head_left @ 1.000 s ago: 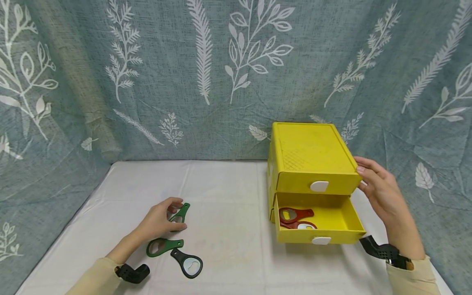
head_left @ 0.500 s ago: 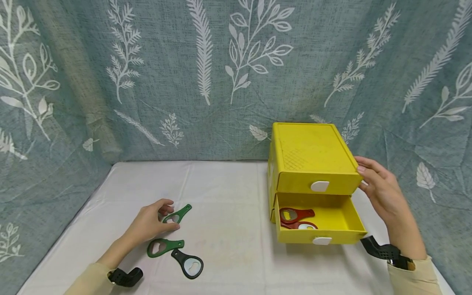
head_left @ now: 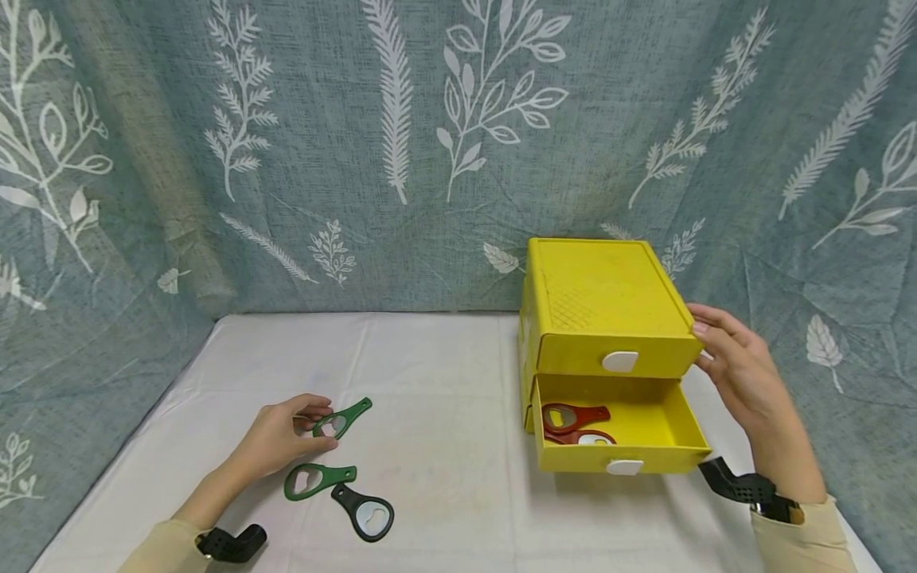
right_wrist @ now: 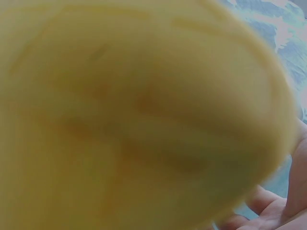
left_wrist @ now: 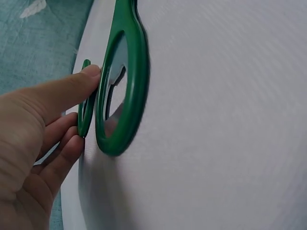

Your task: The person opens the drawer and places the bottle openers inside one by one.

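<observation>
My left hand (head_left: 275, 434) is at the ring end of a green bottle opener (head_left: 351, 415) on the white cloth. Its thumb and fingers stand apart on either side of the ring; in the left wrist view the fingertips (left_wrist: 76, 142) are right at the opener's edge. A second green bottle opener (head_left: 322, 477) lies nearer, beside a black bottle opener (head_left: 374, 519). My right hand (head_left: 745, 378) rests against the right side of a yellow drawer cabinet (head_left: 609, 286), its thumb at the front corner. The lower drawer (head_left: 645, 458) is pulled out and contains red bottle openers (head_left: 591, 414).
The cabinet's upper drawer (head_left: 580, 356) is closed. White cloth (head_left: 444, 446) covers the table, and a blue-green curtain (head_left: 322, 143) with leaf prints hangs behind and at both sides. Yellow blur fills most of the right wrist view.
My left hand has drawn back to the left, and more of the far green bottle opener shows, turned to a flatter slant. The right hand and the cabinet stay put.
</observation>
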`<state>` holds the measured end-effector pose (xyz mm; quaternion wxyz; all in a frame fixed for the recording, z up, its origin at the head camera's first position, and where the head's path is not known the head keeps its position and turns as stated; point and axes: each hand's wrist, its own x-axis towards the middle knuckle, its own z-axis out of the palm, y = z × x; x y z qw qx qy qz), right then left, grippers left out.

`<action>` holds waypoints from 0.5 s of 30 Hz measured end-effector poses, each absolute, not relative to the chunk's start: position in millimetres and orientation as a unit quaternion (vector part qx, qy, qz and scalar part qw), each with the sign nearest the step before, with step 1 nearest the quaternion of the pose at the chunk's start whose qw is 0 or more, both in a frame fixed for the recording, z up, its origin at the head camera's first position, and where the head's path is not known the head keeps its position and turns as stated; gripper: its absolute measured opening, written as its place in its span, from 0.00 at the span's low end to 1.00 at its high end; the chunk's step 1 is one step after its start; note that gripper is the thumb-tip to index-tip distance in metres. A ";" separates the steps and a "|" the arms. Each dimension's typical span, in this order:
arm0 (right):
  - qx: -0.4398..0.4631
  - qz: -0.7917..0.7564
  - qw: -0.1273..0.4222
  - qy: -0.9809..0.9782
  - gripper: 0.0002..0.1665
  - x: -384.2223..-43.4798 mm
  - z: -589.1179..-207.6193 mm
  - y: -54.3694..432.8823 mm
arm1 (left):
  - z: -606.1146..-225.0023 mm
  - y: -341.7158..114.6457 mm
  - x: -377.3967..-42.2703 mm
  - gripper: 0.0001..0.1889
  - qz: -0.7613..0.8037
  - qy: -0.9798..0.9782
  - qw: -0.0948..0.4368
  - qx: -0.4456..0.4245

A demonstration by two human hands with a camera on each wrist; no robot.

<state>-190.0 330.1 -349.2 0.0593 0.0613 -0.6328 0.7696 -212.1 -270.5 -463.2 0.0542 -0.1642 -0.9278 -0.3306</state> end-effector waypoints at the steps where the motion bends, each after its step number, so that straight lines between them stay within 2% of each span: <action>1: 0.060 0.769 0.060 -0.634 0.18 -190.0 -348.8 329.9 | -462.9 -270.4 -212.2 0.31 -0.331 -0.928 0.054 -0.165; 15: 0.061 0.773 0.054 -0.630 0.18 -190.5 -347.4 330.6 | -461.9 -267.5 -214.7 0.29 -0.302 -0.931 0.046 -0.201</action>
